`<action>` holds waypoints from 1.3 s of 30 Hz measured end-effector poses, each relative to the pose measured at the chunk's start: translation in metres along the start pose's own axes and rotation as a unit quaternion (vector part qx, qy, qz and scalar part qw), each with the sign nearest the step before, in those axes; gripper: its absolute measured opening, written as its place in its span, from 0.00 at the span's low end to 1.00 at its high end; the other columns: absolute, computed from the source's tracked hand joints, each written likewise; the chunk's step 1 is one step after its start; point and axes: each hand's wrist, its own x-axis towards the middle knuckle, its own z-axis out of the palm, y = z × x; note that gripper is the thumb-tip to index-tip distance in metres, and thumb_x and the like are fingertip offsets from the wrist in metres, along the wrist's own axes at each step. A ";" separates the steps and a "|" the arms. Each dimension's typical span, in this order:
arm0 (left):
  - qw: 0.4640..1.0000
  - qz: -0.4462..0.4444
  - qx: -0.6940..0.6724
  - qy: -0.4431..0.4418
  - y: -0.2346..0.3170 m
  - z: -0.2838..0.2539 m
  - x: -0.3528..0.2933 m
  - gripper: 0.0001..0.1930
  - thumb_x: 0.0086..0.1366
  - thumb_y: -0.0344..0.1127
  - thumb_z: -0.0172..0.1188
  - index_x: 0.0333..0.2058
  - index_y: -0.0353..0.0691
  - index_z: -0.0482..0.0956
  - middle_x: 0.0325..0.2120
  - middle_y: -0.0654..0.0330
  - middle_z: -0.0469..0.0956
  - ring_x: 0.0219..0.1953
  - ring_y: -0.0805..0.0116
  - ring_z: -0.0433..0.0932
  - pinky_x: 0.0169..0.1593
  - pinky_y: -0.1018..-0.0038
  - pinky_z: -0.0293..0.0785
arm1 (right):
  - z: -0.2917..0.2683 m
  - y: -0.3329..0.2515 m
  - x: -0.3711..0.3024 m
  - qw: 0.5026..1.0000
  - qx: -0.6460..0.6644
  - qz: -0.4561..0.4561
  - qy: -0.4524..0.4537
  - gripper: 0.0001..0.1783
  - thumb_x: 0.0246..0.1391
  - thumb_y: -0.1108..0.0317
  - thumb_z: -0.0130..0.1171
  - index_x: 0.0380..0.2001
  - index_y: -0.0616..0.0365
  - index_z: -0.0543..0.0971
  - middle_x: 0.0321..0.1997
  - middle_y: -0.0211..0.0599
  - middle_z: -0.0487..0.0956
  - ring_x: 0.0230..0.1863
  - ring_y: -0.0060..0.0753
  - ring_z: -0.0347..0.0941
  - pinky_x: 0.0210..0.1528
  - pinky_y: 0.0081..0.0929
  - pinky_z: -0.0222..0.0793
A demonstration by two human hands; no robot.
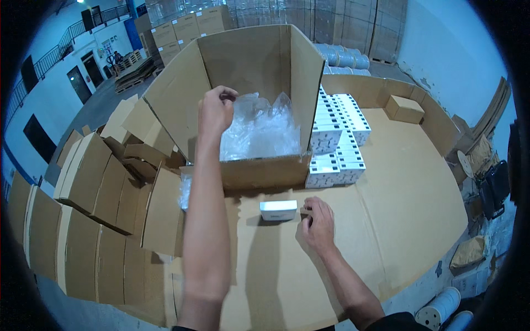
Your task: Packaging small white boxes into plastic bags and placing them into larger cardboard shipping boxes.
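Observation:
My left hand (216, 110) is raised at the left side of a large open cardboard box (265, 172). Its fingers are curled in beside clear plastic bags (262, 129) heaped in that box, and whatever is between the fingertips is hidden. Just in front of the box, a small white box (278, 210) rests on the cardboard-covered table. To the right of this white box is my right hand (319, 223), close to its end, with bent fingers and a gap between thumb and forefinger. I see nothing held there.
Stacks of white printed boxes (337, 160) stand against the large box's right side. Open brown cartons (105, 220) crowd the left. A small brown box (404, 109) sits at the table's far right, inside a raised cardboard edge (441, 129). Cable spools (439, 309) lie at the lower right.

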 end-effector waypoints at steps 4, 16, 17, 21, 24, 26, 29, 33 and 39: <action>0.947 0.067 0.170 -0.265 -0.033 0.013 0.062 0.10 0.57 0.25 0.64 0.38 0.37 0.88 0.34 0.53 0.87 0.39 0.62 0.87 0.47 0.68 0.81 | -0.002 -0.003 0.005 1.000 0.020 0.017 -0.009 0.22 0.40 0.80 0.56 0.44 0.59 0.74 0.53 0.45 0.76 0.61 0.52 0.69 0.66 0.49 0.61; 0.776 -0.063 0.371 -0.507 -0.074 0.040 0.077 0.20 0.52 0.45 0.77 0.39 0.38 0.87 0.31 0.54 0.86 0.34 0.61 0.85 0.40 0.64 0.80 | -0.003 -0.005 0.006 0.999 0.024 0.034 -0.018 0.19 0.40 0.79 0.57 0.41 0.58 0.75 0.53 0.43 0.76 0.61 0.48 0.69 0.65 0.47 0.60; 0.776 -0.061 0.370 -0.508 -0.068 0.038 0.079 0.20 0.52 0.45 0.77 0.39 0.38 0.87 0.31 0.54 0.86 0.34 0.61 0.85 0.40 0.64 0.80 | -0.004 -0.005 0.006 0.999 0.018 0.033 -0.015 0.19 0.40 0.78 0.57 0.41 0.58 0.75 0.53 0.42 0.76 0.62 0.48 0.69 0.65 0.47 0.60; 0.842 -0.020 0.326 -0.429 -0.051 0.023 0.088 0.14 0.56 0.37 0.73 0.39 0.36 0.87 0.32 0.51 0.87 0.36 0.58 0.86 0.42 0.63 0.81 | -0.006 -0.007 0.007 0.999 0.021 0.031 -0.013 0.18 0.41 0.78 0.57 0.41 0.58 0.75 0.53 0.42 0.76 0.61 0.48 0.69 0.65 0.47 0.60; 0.907 0.071 0.280 -0.307 -0.044 0.004 0.096 0.12 0.59 0.35 0.68 0.39 0.35 0.86 0.34 0.46 0.86 0.39 0.51 0.86 0.45 0.61 0.81 | -0.005 -0.008 0.005 0.999 0.027 0.036 -0.014 0.18 0.42 0.78 0.58 0.41 0.57 0.75 0.52 0.42 0.76 0.61 0.48 0.69 0.65 0.46 0.60; 0.932 0.113 0.233 -0.255 -0.031 -0.007 0.099 0.11 0.59 0.34 0.66 0.39 0.35 0.86 0.36 0.44 0.85 0.41 0.47 0.85 0.47 0.58 0.80 | -0.003 -0.004 0.004 0.999 0.033 0.028 -0.004 0.18 0.42 0.77 0.58 0.41 0.57 0.75 0.52 0.42 0.76 0.60 0.49 0.69 0.65 0.47 0.60; 0.958 0.128 0.189 -0.176 -0.006 -0.025 0.100 0.10 0.62 0.34 0.63 0.40 0.37 0.86 0.36 0.44 0.85 0.42 0.46 0.85 0.48 0.58 0.80 | 0.002 0.000 0.000 0.998 0.044 0.052 0.010 0.17 0.44 0.77 0.57 0.41 0.57 0.76 0.50 0.43 0.78 0.58 0.49 0.71 0.64 0.47 0.61; 0.976 0.154 0.107 -0.113 0.031 -0.050 0.080 0.10 0.67 0.36 0.62 0.42 0.36 0.85 0.32 0.50 0.85 0.35 0.59 0.84 0.42 0.65 0.78 | 0.000 0.004 -0.001 0.989 0.107 0.102 0.007 0.17 0.45 0.79 0.56 0.43 0.59 0.76 0.47 0.43 0.79 0.53 0.48 0.76 0.60 0.44 0.68; 0.983 0.112 -0.045 -0.137 0.064 -0.058 -0.004 0.11 0.70 0.37 0.60 0.43 0.34 0.84 0.27 0.60 0.82 0.29 0.74 0.77 0.38 0.73 0.74 | 0.009 0.032 -0.008 0.960 0.219 0.112 0.131 0.18 0.50 0.80 0.56 0.46 0.62 0.76 0.45 0.41 0.80 0.47 0.34 0.80 0.49 0.33 0.78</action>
